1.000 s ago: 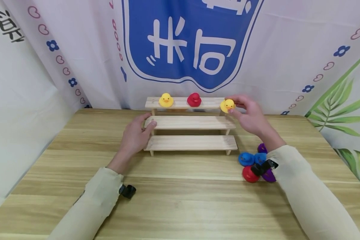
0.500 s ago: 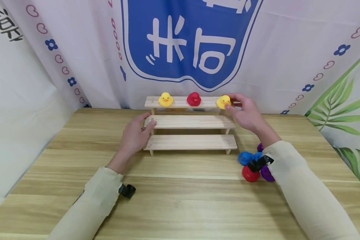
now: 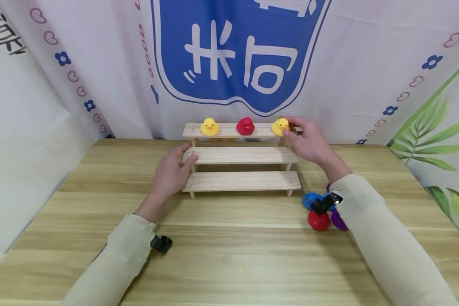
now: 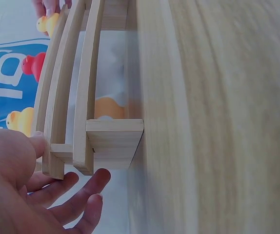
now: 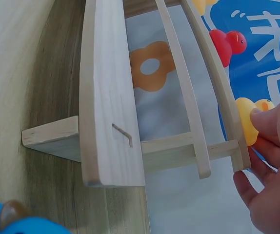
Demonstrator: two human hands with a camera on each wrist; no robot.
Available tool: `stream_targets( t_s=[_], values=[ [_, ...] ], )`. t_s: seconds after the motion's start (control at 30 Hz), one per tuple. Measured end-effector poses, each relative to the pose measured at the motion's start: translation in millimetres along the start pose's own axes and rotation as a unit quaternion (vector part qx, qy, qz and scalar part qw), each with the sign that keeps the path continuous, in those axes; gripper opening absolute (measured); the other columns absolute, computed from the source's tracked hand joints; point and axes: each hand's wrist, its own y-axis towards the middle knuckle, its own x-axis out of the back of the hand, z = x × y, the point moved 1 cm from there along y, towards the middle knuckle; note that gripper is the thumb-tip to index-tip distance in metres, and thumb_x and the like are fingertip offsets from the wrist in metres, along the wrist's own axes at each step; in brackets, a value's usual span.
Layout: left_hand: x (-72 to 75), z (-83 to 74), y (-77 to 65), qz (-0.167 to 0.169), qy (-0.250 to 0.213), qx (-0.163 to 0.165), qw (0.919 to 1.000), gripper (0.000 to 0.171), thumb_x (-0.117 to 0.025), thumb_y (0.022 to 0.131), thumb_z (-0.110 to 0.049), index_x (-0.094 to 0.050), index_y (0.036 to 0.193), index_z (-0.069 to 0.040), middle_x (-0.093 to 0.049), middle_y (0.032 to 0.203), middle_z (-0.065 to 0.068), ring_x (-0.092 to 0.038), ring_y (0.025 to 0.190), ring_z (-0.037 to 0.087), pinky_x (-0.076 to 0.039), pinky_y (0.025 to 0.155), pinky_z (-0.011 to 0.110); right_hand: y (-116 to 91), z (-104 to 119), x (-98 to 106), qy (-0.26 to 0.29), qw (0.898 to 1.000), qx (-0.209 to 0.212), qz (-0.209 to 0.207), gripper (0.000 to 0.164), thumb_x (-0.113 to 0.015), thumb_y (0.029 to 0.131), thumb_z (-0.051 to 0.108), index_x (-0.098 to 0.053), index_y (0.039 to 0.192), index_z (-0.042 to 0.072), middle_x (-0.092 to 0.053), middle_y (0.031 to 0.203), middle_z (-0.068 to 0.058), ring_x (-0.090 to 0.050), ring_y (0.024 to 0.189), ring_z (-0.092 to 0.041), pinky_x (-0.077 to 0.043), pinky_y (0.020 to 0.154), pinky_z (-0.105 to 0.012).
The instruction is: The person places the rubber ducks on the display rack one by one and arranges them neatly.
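Note:
A three-tier wooden display stand (image 3: 242, 181) stands on the table. My left hand (image 3: 172, 170) grips the left end of its middle tier, thumb on top; in the left wrist view the other fingers (image 4: 74, 209) reach below the boards. At the right end of the top tier my right hand (image 3: 310, 140) pinches a yellow rubber duck (image 3: 280, 126) between thumb and fingers, the duck right at the board's surface. A red rubber duck (image 3: 245, 126) sits mid-tier, and another yellow rubber duck (image 3: 209, 127) at the left end. All three face forward.
Right of the stand, on the table (image 3: 229, 263), lie several more ducks: a red duck (image 3: 318, 221), a purple duck (image 3: 339, 219) and a blue duck (image 3: 311, 200) among them, partly hidden by my right sleeve (image 3: 367, 204). A printed curtain (image 3: 118, 85) hangs close behind the stand.
My right hand has moved left with the yellow duck, from the right end's edge onto the top tier. My left hand keeps its grip on the stand.

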Motion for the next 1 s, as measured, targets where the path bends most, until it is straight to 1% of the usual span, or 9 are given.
stream_targets(
  t_s=[0.07,0.17,0.27,0.4,0.43,0.5,0.63,0.8,1.0],
  values=[
    [0.5,1.7,-0.3,-0.003,0.002,0.004,1.0,0.061,-0.05,0.112,-0.044,-0.041,0.164,-0.013,-0.044,0.167,0.018,-0.068,0.108,0.033,-0.056,0.094,0.05,2,1,-2,-0.001,1.0,0.003,0.001,0.046,-0.056,0.109,0.012,-0.053,0.155,0.006,-0.058,0.149,-0.017,-0.052,0.133,-0.033,-0.048,0.113,-0.049],
    [1.6,3.3,-0.5,-0.006,0.003,0.005,1.0,0.061,-0.05,0.112,-0.043,-0.041,0.164,-0.012,-0.044,0.167,0.019,-0.066,0.109,0.034,-0.055,0.097,0.051,4,3,-3,-0.001,1.0,0.005,0.002,0.046,-0.056,0.11,0.012,-0.052,0.155,0.007,-0.059,0.148,-0.016,-0.052,0.131,-0.031,-0.049,0.108,-0.046],
    [1.8,3.7,-0.2,-0.008,0.003,0.001,1.0,0.06,-0.051,0.112,-0.043,-0.042,0.163,-0.011,-0.044,0.166,0.02,-0.065,0.109,0.034,-0.054,0.099,0.052,4,3,-3,-0.009,1.0,0.009,0.004,0.053,-0.054,0.11,0.013,-0.044,0.161,0.008,-0.056,0.155,-0.015,-0.051,0.135,-0.032,-0.048,0.11,-0.047],
    [0.3,3.6,0.9,-0.007,0.004,-0.006,1.0,0.06,-0.051,0.112,-0.042,-0.043,0.162,-0.01,-0.045,0.165,0.021,-0.066,0.105,0.034,-0.055,0.095,0.051,1,1,0,-0.014,1.0,0.022,0.004,0.062,-0.054,0.111,0.017,-0.031,0.167,0.01,-0.048,0.166,-0.012,-0.049,0.143,-0.033,-0.045,0.115,-0.053],
    [-0.1,3.3,1.2,-0.006,0.004,-0.01,0.9999,0.06,-0.051,0.112,-0.042,-0.043,0.162,-0.009,-0.046,0.165,0.022,-0.066,0.108,0.035,-0.055,0.097,0.052,0,-1,1,-0.01,1.0,0.028,0.002,0.062,-0.054,0.11,0.016,-0.03,0.168,0.009,-0.047,0.166,-0.012,-0.048,0.144,-0.034,-0.044,0.116,-0.055],
    [-0.6,2.1,1.8,-0.003,0.003,-0.017,0.9998,0.06,-0.051,0.112,-0.042,-0.043,0.162,-0.009,-0.045,0.165,0.022,-0.066,0.115,0.037,-0.055,0.103,0.055,-5,-4,5,0.001,0.999,0.036,-0.003,0.062,-0.056,0.11,0.016,-0.032,0.167,0.009,-0.047,0.167,-0.012,-0.049,0.145,-0.035,-0.044,0.117,-0.057],
    [-0.8,1.0,1.7,0.002,0.001,-0.028,0.9996,0.061,-0.05,0.113,-0.042,-0.042,0.162,-0.007,-0.045,0.165,0.024,-0.065,0.126,0.041,-0.05,0.112,0.059,-15,-10,11,-0.007,0.998,0.055,-0.013,0.06,-0.058,0.11,0.017,-0.036,0.165,0.011,-0.049,0.166,-0.011,-0.049,0.145,-0.037,-0.044,0.117,-0.06],
    [-0.9,0.9,1.2,0.002,0.001,-0.027,0.9996,0.061,-0.05,0.113,-0.042,-0.042,0.162,-0.008,-0.045,0.165,0.023,-0.066,0.124,0.041,-0.051,0.111,0.059,-31,-15,18,-0.022,0.998,0.049,-0.021,0.057,-0.061,0.109,0.021,-0.043,0.162,0.017,-0.052,0.162,-0.01,-0.051,0.145,-0.034,-0.043,0.117,-0.059],
    [-0.6,2.2,0.6,-0.002,0.006,-0.024,0.9997,0.061,-0.049,0.113,-0.043,-0.041,0.163,-0.009,-0.045,0.165,0.023,-0.067,0.115,0.038,-0.052,0.108,0.058,-48,-23,29,-0.017,0.999,0.036,-0.029,0.052,-0.064,0.108,0.025,-0.05,0.157,0.018,-0.058,0.157,-0.008,-0.054,0.141,-0.031,-0.044,0.117,-0.056]
  ],
)
